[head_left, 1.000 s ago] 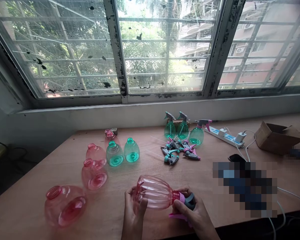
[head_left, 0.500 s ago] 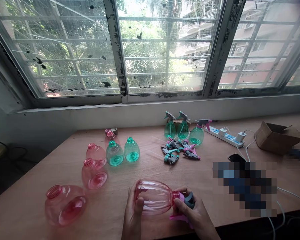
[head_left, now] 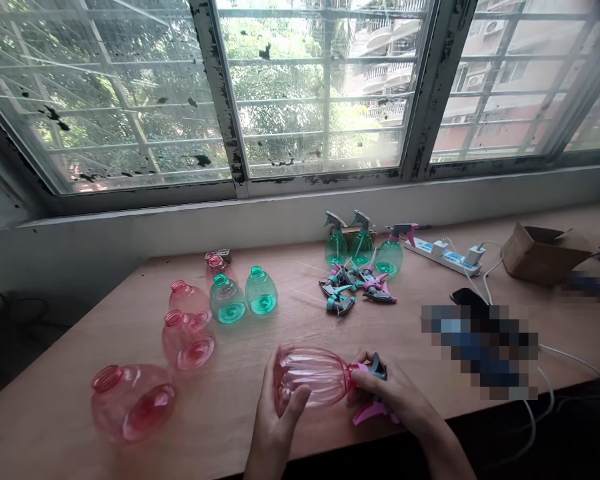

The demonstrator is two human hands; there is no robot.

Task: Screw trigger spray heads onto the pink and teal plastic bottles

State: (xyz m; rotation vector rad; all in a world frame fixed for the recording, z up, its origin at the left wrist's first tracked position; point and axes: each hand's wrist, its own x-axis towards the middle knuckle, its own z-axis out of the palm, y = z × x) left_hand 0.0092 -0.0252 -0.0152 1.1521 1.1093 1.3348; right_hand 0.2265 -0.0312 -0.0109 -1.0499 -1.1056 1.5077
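Note:
I hold a pink ribbed plastic bottle (head_left: 307, 375) on its side just above the wooden table (head_left: 410, 333). My left hand (head_left: 275, 407) wraps round the bottle's base end. At the bottle's neck my right hand (head_left: 390, 393) grips a grey and pink spray trigger head (head_left: 375, 383); the pink lever sticks out below my fingers. Both hands are closed on these parts.
Several empty pink bottles (head_left: 133, 400) lie at the left, two teal ones (head_left: 229, 300) behind them. Loose trigger heads (head_left: 353, 290) lie mid-table before three capped teal sprayers (head_left: 363, 243). A power strip (head_left: 443, 257), phone (head_left: 467, 298), cardboard box (head_left: 543, 253) and cables sit right.
The bottle has turned in my hands, and my right hand has shifted round the trigger head. The view has tilted a little, so everything sits slightly higher.

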